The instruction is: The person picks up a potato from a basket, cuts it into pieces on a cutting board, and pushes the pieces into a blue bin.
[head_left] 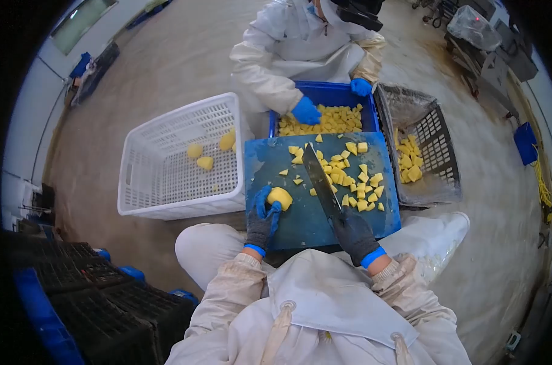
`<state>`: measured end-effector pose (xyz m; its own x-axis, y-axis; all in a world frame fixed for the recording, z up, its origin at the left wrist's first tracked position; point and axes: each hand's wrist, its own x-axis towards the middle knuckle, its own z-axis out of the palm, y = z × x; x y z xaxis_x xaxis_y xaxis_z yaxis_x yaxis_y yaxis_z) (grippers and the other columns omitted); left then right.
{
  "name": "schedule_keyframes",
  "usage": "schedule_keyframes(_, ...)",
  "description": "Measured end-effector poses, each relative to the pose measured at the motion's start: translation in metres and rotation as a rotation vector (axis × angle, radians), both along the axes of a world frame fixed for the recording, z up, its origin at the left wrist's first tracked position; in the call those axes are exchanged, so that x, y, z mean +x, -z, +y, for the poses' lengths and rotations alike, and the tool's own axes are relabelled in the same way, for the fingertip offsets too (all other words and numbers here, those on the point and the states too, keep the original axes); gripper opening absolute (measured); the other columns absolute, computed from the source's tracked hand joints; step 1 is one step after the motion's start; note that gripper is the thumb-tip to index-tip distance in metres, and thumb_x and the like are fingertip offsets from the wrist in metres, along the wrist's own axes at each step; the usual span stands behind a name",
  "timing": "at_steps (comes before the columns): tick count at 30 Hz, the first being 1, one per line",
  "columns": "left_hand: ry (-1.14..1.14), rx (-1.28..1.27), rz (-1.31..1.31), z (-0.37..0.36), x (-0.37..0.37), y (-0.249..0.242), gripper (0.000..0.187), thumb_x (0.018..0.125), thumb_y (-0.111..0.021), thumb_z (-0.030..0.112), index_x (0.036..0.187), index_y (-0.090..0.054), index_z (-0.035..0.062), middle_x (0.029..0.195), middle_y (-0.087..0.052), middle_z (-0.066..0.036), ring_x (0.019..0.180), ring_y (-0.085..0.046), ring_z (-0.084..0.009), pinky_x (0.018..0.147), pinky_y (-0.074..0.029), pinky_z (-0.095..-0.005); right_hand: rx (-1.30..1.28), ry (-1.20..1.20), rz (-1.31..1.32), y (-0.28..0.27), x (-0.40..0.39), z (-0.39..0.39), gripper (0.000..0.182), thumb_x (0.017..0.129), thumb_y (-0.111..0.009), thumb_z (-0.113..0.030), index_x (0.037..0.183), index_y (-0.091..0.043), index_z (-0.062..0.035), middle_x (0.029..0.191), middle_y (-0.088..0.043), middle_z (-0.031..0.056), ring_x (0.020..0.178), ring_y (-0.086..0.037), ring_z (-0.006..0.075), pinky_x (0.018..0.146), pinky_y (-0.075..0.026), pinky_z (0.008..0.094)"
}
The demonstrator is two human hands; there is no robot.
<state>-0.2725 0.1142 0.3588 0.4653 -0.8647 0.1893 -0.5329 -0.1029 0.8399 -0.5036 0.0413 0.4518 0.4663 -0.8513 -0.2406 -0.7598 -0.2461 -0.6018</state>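
My left hand (263, 218), in a dark glove with blue fingers, holds a peeled yellow potato-like piece (280, 198) on the left part of the blue-green cutting board (300, 226). My right hand (354, 233), in a dark glove, is wrapped round the handle of a large knife (322, 182). The blade points up and to the left across the board. Many yellow chunks (339, 173) lie on the board, mostly right of the blade, and a few small bits sit left of it.
A white crate (181, 210) with several yellow pieces stands left. Behind the board is a blue bin (330, 91) of cut cubes, where a co-worker's gloved hand (306, 112) reaches in. A dark crate (431, 196) with yellow pieces stands right. Black crates (99, 298) fill the lower left.
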Motion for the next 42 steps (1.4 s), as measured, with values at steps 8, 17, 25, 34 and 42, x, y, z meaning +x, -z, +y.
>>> schedule_keyframes(8,-0.018,-0.017,-0.030,-0.001,0.000,0.001,0.044,0.083,-0.062,0.023,0.122,-0.051,0.0055,0.121,-0.052,-0.019,0.112,-0.049,-0.0341,0.097,-0.038,-0.0395,0.029,-0.027,0.050,-0.009,0.019,-0.006,0.035,0.086,-0.050,-0.030,0.099,-0.055,0.0024,0.084,-0.062,0.0247,0.083,-0.059,0.0404,0.074,-0.046,0.0478)
schedule_keyframes(17,-0.031,-0.024,-0.084,-0.001,0.000,0.003,0.044,0.083,-0.062,0.022,0.122,-0.051,0.0050,0.120,-0.053,-0.018,0.110,-0.050,-0.0340,0.096,-0.039,-0.0397,-0.025,0.033,-0.063,0.000,-0.002,-0.007,0.030,0.085,-0.057,-0.027,0.095,-0.057,0.0007,0.078,-0.061,0.0233,0.075,-0.059,0.0399,0.065,-0.045,0.0450)
schedule_keyframes(25,-0.011,-0.010,0.026,-0.004,-0.002,-0.005,0.045,0.084,-0.062,0.021,0.123,-0.049,0.0034,0.119,-0.054,-0.018,0.111,-0.050,-0.0328,0.097,-0.038,-0.0387,-0.118,-0.147,0.047,-0.023,-0.014,0.010,0.034,0.084,-0.055,-0.028,0.107,-0.059,-0.0038,0.078,-0.063,0.0179,0.069,-0.061,0.0371,0.063,-0.048,0.0456)
schedule_keyframes(34,0.021,-0.035,-0.128,-0.004,-0.002,0.001,0.045,0.085,-0.062,0.022,0.124,-0.048,0.0051,0.121,-0.051,-0.019,0.111,-0.050,-0.0343,0.097,-0.040,-0.0398,-0.240,-0.244,-0.033,-0.041,-0.045,0.032,0.030,0.079,-0.062,-0.020,0.107,-0.063,-0.0067,0.079,-0.064,0.0177,0.069,-0.063,0.0330,0.061,-0.049,0.0409)
schedule_keyframes(42,0.002,-0.058,-0.016,-0.003,-0.005,0.000,0.044,0.085,-0.060,0.024,0.122,-0.048,0.0039,0.122,-0.052,-0.017,0.113,-0.049,-0.0337,0.099,-0.036,-0.0412,-0.064,-0.287,0.027,-0.010,-0.043,0.015,0.032,0.085,-0.053,-0.028,0.106,-0.061,-0.0055,0.079,-0.063,0.0196,0.073,-0.062,0.0368,0.066,-0.048,0.0454)
